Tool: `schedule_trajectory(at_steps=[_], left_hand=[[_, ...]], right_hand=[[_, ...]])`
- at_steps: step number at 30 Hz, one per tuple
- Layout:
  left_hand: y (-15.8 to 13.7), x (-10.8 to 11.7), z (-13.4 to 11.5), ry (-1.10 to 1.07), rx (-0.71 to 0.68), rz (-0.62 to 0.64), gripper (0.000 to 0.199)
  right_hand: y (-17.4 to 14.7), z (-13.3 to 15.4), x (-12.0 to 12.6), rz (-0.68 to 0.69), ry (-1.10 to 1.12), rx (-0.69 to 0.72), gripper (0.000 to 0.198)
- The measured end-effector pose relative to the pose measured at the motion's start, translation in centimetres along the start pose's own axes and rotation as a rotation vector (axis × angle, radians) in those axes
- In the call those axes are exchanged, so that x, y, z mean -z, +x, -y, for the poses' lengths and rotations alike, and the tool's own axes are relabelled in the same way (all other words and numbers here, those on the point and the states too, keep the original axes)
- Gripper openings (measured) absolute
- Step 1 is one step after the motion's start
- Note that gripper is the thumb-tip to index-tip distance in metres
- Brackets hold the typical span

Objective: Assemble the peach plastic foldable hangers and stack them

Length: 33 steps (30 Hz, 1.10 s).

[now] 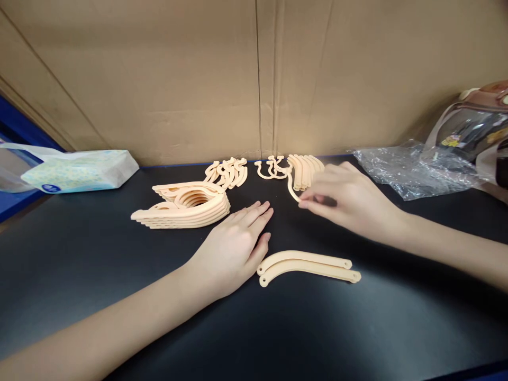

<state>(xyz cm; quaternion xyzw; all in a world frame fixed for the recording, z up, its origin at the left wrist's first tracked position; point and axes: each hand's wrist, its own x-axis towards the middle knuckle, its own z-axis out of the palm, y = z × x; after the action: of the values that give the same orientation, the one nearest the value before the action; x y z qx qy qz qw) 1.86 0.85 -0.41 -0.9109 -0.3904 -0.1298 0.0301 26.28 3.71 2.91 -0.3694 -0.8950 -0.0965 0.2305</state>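
The right hand (357, 205) pinches one hook (291, 186) by its lower end between thumb and fingers, in front of the strip pile (305, 170). The left hand (234, 247) lies palm down on the table (91, 254), fingers extended, gripping nothing visible. Two strips (305, 257) lie side by side just beside the left hand; contact cannot be determined. The stack (186, 217) of hangers sits left of that hand.
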Motion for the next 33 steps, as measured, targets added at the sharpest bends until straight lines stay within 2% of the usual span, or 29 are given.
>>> schedule_trajectory(at_steps=[3, 7, 33], left_hand=[[0.1, 0.0, 0.0, 0.002, 0.000, -0.001, 0.047], [0.2, 0.0, -0.1, 0.006, 0.010, -0.001, 0.047], [0.1, 0.0, 0.0, -0.003, 0.024, 0.009, 0.048]], right_hand=[[-2.2, 0.6, 0.1, 0.021, 0.003, 0.050, 0.012], [-3.5, 0.9, -0.4, 0.020, -0.008, 0.086, 0.018], [-4.2, 0.5, -0.6, 0.070, 0.120, 0.020, 0.018]])
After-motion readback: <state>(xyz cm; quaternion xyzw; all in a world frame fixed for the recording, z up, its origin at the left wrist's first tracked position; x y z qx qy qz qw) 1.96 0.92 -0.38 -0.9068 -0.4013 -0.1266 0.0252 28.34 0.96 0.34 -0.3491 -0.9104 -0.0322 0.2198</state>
